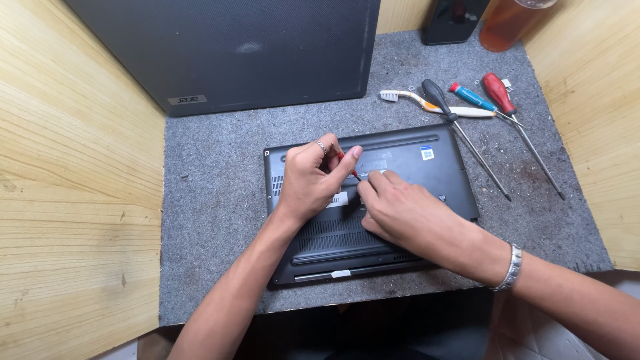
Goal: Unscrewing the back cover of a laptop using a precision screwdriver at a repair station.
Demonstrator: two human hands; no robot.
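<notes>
A black laptop (427, 167) lies upside down on a grey felt mat (213, 200), its bottom cover facing up. My left hand (310, 180) grips a small red-handled screwdriver (347, 164) whose tip points down at the cover's middle. A ring shows on one finger of that hand. My right hand (400, 210) rests on the cover right beside the tip, its fingers pinched close to the screwdriver's point. A metal bracelet sits on my right wrist.
A second closed dark laptop (233, 47) lies at the back left. At the back right lie a toothbrush (433, 103), a black screwdriver (460, 127), a blue one (473, 98) and a red one (510, 107). An orange bottle (507, 23) stands behind. Wooden walls enclose both sides.
</notes>
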